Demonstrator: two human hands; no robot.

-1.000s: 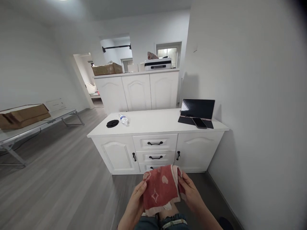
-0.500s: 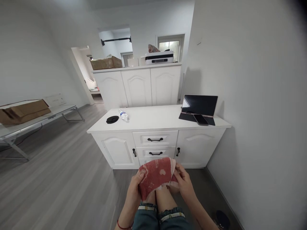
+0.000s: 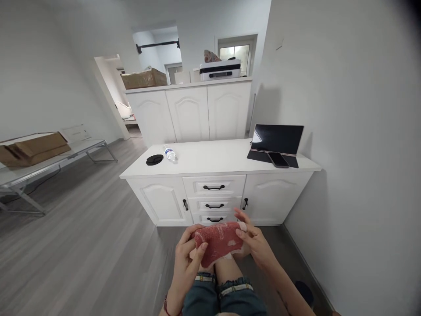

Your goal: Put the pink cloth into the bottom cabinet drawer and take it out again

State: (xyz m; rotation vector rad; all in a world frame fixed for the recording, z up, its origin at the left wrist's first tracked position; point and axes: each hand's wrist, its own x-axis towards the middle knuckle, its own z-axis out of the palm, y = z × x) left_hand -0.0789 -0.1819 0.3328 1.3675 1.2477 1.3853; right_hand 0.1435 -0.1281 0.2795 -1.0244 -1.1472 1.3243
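Observation:
A small red towel (image 3: 219, 242) with pale patches and a whitish edge is stretched between both hands, folded over and held above my knees. My left hand (image 3: 190, 254) grips its left end, thumb on the near face and fingers behind. At the other end, my right hand (image 3: 255, 242) pinches the whitish corner between thumb and fingers, with one fingertip raised off the cloth. The fingers behind the towel are partly hidden.
Ahead stands a white cabinet (image 3: 210, 158) with black handles. On top are a water bottle (image 3: 170, 153), a black round object (image 3: 154, 159), a tablet (image 3: 278, 138) and a phone (image 3: 278, 159). At left, a cardboard box (image 3: 33, 149) rests on a folding table.
The towel is now folded narrower and held flatter. My left thumb has shifted onto its near face, and my right fingers have moved up to the whitish corner. The view has tilted slightly down.

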